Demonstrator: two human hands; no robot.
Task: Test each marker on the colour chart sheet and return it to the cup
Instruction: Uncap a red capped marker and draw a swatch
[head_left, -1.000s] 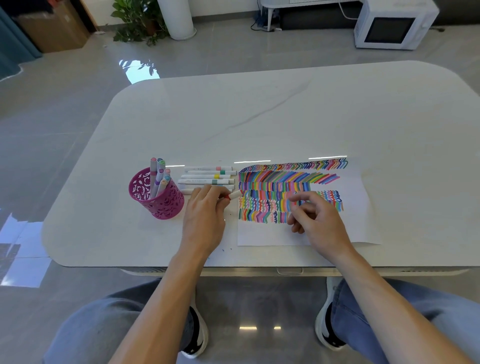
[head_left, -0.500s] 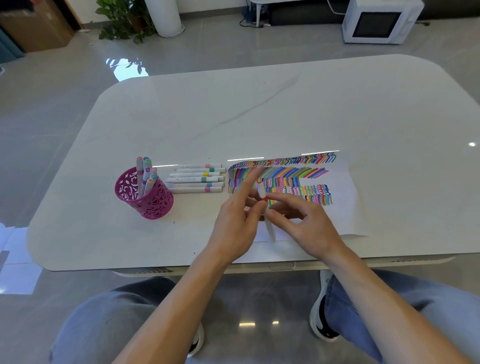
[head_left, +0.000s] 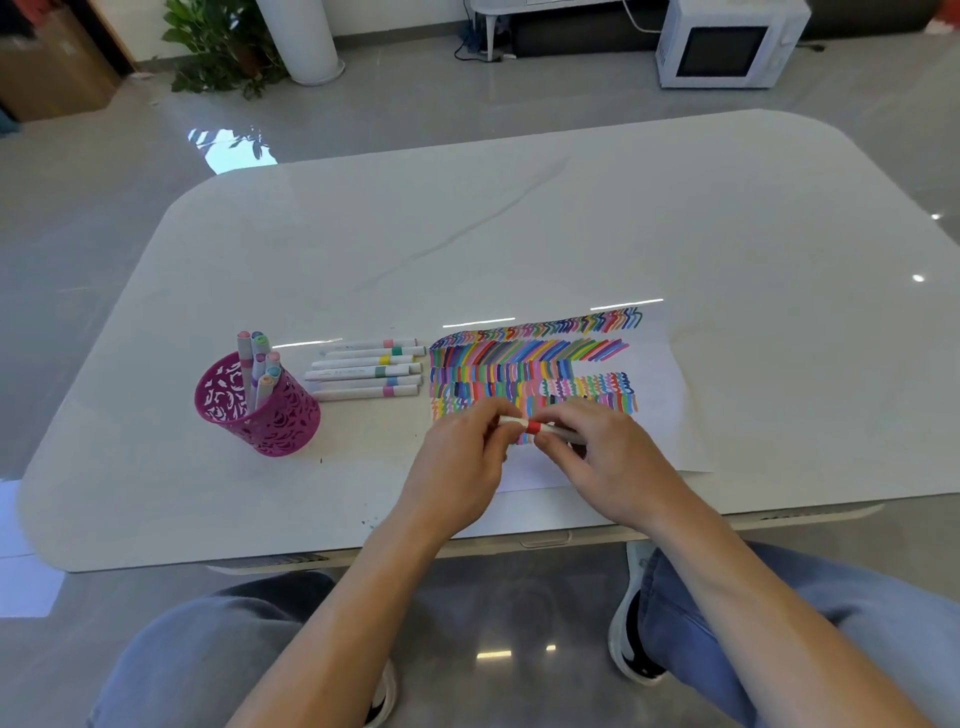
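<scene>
Red-banded marker, lifted from the row beside the cup a second ago, now sits gripped between left hand and right hand above the colour chart sheet, apparently about to be uncapped for testing

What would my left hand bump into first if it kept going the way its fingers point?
Probably the right hand: the left hand points rightward along the red-banded marker both hold.

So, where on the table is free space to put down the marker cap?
Free: the wide far half of the table beyond the colour chart sheet, and the near-left strip in front of the pink cup. Crowded: between cup and sheet lies the row of markers.
</scene>
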